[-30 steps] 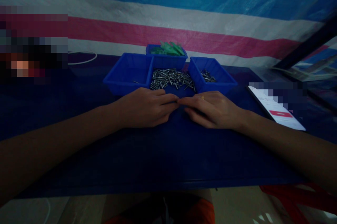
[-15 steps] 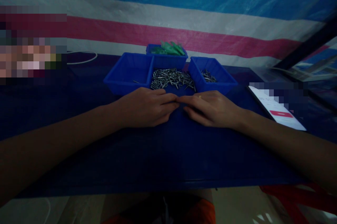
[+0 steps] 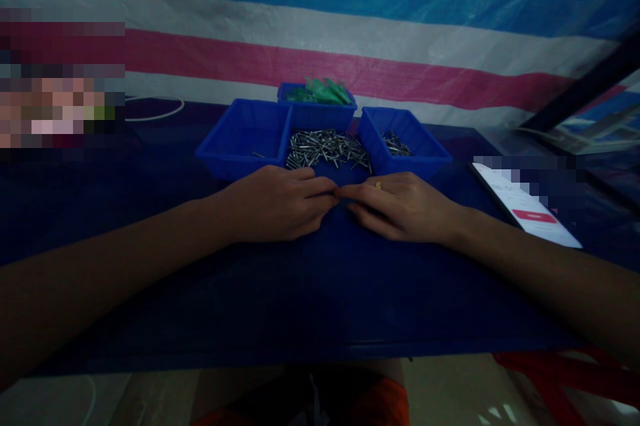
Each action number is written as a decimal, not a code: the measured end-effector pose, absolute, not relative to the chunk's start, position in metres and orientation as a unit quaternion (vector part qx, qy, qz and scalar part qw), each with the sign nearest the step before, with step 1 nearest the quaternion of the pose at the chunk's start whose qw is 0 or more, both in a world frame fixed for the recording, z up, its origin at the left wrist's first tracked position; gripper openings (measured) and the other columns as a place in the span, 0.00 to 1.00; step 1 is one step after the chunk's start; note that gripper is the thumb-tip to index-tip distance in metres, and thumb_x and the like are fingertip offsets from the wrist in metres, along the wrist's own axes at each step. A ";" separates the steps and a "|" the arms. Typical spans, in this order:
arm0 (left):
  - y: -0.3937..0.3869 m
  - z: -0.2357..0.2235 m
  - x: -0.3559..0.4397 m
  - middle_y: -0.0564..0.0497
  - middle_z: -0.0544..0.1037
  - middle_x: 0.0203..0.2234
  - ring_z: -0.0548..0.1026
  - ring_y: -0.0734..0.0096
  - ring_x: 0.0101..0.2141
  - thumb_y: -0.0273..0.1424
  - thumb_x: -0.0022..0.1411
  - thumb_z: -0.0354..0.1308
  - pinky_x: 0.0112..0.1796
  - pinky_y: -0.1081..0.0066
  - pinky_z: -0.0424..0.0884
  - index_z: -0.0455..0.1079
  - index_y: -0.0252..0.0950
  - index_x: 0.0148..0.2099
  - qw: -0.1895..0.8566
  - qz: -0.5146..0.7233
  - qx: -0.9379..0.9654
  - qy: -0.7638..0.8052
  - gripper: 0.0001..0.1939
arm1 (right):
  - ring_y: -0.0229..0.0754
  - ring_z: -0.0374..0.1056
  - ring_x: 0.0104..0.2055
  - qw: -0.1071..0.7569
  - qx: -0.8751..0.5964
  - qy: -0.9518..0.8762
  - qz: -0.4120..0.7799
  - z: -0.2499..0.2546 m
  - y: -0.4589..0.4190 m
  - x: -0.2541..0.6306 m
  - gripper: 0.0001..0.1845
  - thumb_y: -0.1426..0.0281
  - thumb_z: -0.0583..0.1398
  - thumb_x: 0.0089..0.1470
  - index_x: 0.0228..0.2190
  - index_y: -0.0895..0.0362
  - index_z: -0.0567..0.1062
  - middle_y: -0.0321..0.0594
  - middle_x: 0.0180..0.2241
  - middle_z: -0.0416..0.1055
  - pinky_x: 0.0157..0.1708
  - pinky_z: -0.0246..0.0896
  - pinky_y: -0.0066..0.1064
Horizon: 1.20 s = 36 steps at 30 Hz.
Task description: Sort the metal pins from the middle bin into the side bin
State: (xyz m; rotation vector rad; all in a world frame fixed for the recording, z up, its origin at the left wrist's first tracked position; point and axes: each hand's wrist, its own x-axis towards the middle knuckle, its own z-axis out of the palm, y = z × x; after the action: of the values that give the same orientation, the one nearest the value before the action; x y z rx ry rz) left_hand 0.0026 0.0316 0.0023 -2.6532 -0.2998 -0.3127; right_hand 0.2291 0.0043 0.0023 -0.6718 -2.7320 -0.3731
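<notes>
Blue table (image 3: 300, 299) under your forearms, your left hand (image 3: 273, 206) and right hand (image 3: 403, 207) meet fingertip to fingertip before the nails (image 3: 325, 148), whether pinching anything I cannot tell.

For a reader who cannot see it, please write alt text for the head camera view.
Two bare hands, left hand and right hand, meet fingertip to fingertip on a dark blue table, just before a pile of small metal pins. Blue trays stand behind, one holding green pieces; a phone lies at the right.
</notes>
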 end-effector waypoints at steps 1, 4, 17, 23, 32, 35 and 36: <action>0.032 0.002 0.003 0.47 0.74 0.37 0.70 0.72 0.33 0.31 0.64 0.44 0.30 0.74 0.67 0.70 0.35 0.44 0.222 -0.110 -0.963 -0.109 0.14 | 0.35 0.67 0.26 0.151 -0.234 -0.952 -0.130 0.002 0.004 0.229 0.16 0.71 0.48 0.59 0.44 0.65 0.68 0.40 0.26 0.72 0.27 0.60 0.26; 0.032 0.002 0.003 0.47 0.74 0.37 0.70 0.72 0.33 0.31 0.64 0.44 0.31 0.73 0.67 0.70 0.34 0.44 0.218 -0.112 -0.964 -0.104 0.14 | 0.36 0.68 0.27 0.146 -0.237 -0.952 -0.126 0.003 0.004 0.229 0.15 0.71 0.49 0.59 0.44 0.65 0.68 0.40 0.27 0.72 0.28 0.61 0.26; 0.034 0.000 0.003 0.48 0.75 0.36 0.70 0.70 0.34 0.31 0.64 0.43 0.34 0.72 0.67 0.70 0.34 0.43 0.191 -0.106 -0.969 -0.115 0.15 | 0.36 0.68 0.28 0.134 -0.241 -0.954 -0.117 0.003 0.005 0.228 0.14 0.71 0.48 0.59 0.43 0.63 0.68 0.41 0.28 0.72 0.29 0.62 0.26; 0.034 0.000 0.003 0.48 0.75 0.36 0.70 0.71 0.35 0.31 0.65 0.43 0.34 0.72 0.67 0.70 0.34 0.43 0.185 -0.105 -0.971 -0.111 0.15 | 0.37 0.68 0.29 0.121 -0.250 -0.954 -0.109 0.003 0.005 0.228 0.15 0.70 0.47 0.60 0.43 0.63 0.68 0.41 0.28 0.72 0.30 0.62 0.27; 0.032 0.001 0.000 0.48 0.74 0.35 0.71 0.73 0.33 0.27 0.64 0.45 0.34 0.74 0.67 0.70 0.32 0.42 0.185 -0.145 -0.967 -0.098 0.13 | 0.37 0.67 0.30 0.158 -0.284 -0.937 -0.126 0.003 0.005 0.228 0.15 0.69 0.48 0.60 0.43 0.62 0.69 0.41 0.29 0.71 0.31 0.61 0.28; 0.032 0.002 0.000 0.48 0.74 0.37 0.71 0.74 0.34 0.25 0.65 0.42 0.34 0.76 0.66 0.70 0.32 0.43 0.191 -0.158 -0.965 -0.087 0.14 | 0.37 0.67 0.29 0.152 -0.293 -0.935 -0.126 0.003 0.006 0.228 0.14 0.68 0.48 0.60 0.40 0.62 0.70 0.40 0.27 0.71 0.30 0.60 0.27; 0.032 0.002 -0.001 0.48 0.74 0.38 0.71 0.74 0.34 0.25 0.66 0.42 0.35 0.76 0.66 0.69 0.32 0.44 0.194 -0.159 -0.964 -0.086 0.14 | 0.37 0.67 0.28 0.147 -0.292 -0.937 -0.125 0.003 0.006 0.228 0.15 0.68 0.48 0.61 0.39 0.62 0.70 0.40 0.27 0.71 0.29 0.60 0.27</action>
State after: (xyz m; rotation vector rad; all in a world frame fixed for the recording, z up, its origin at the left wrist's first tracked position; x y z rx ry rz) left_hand -0.0007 0.0318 0.0023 -2.7049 -0.2408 -0.4459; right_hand 0.2277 0.0059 0.0026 -0.8401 -2.6951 -0.3590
